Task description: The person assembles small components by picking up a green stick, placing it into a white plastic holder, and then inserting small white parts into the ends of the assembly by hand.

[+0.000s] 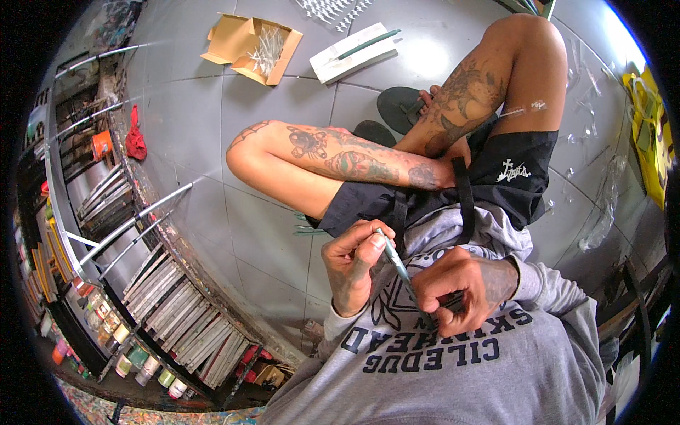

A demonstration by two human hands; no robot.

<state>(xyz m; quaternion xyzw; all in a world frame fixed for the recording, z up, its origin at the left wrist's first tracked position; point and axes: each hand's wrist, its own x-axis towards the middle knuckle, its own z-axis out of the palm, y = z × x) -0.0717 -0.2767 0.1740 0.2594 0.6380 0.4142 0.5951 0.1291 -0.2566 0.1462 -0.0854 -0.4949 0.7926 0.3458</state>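
A teal pen (pixel 397 263) slants across the front of my grey sweatshirt, between my two hands. My left hand (pixel 352 263) is closed, with thumb and index finger pinching the pen's upper end. At the lower end, the curled fingers of my right hand (pixel 460 287) close around the pen; its tip is hidden there. Beyond my crossed legs, another teal pen (pixel 368 44) lies on a long white box (pixel 354 62). To its left, an opened cardboard box (pixel 234 37) holds many thin transparent sticks (pixel 268 51).
Sheets of small grey stickers (pixel 334 10) lie at the far edge. More teal pens (pixel 309 231) rest on the tiles beside my left thigh. A rack with stacked frames (pixel 173 304) and paint jars (pixel 134 358) stands left. Plastic wrappers (pixel 602 202) and a yellow bag (pixel 648 134) are right.
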